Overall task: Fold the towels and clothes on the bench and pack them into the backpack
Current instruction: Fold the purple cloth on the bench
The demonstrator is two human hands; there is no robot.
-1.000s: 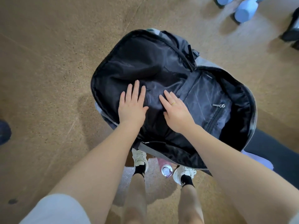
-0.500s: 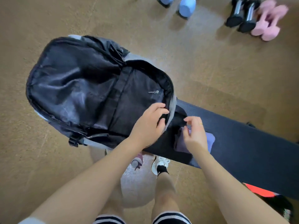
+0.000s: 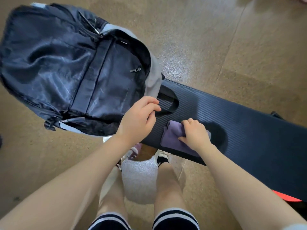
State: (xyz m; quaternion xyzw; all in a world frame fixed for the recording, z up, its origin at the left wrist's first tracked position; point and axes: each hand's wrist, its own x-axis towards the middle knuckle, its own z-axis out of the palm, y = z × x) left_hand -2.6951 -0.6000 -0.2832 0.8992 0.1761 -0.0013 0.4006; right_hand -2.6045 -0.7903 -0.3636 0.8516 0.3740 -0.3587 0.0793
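backpack [image 3: 54, 60] cut off at left edge, bench [image 3: 249, 130] cropped right, purple towel [image 3: 172, 138] partly hand-covered

a single head-worn view looks steeply down from above the person's own arms, close over the right hand [image 3: 196, 135] gripping the purple towel [image 3: 172, 140] on the bench [image 3: 249, 130], backpack [image 3: 66, 63] just left of it.

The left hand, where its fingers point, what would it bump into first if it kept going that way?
Probably the black bench. The left hand curls its fingers toward the right, by the backpack edge, and the bench top lies just past them. Depth is hard to judge here.
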